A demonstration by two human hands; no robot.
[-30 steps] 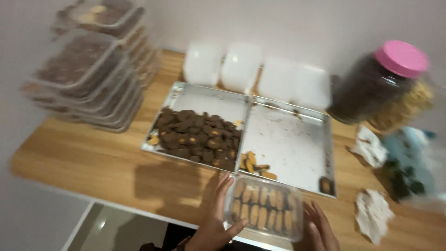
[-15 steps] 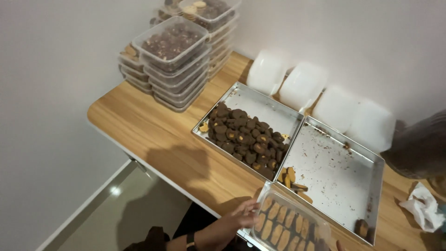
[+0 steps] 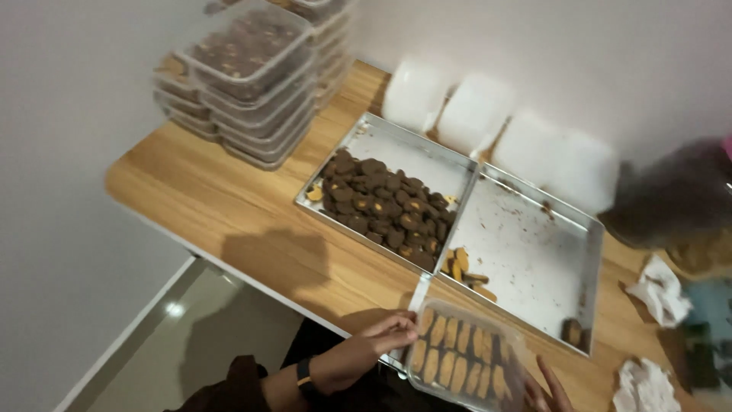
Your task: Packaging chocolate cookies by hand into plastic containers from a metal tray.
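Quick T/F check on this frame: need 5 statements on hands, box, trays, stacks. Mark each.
1. The left hand touches the clear box of golden cookies. True.
2. The left tray is empty. False: it holds a heap of dark cookies.
3. The right tray holds only a few cookies and crumbs. True.
4. The stacked lidded containers stand on the floor. False: they stand on the wooden table, at its far left.
5. The right hand rests on the dark cookies. False: it is at the box's right side, at the bottom edge of the frame.
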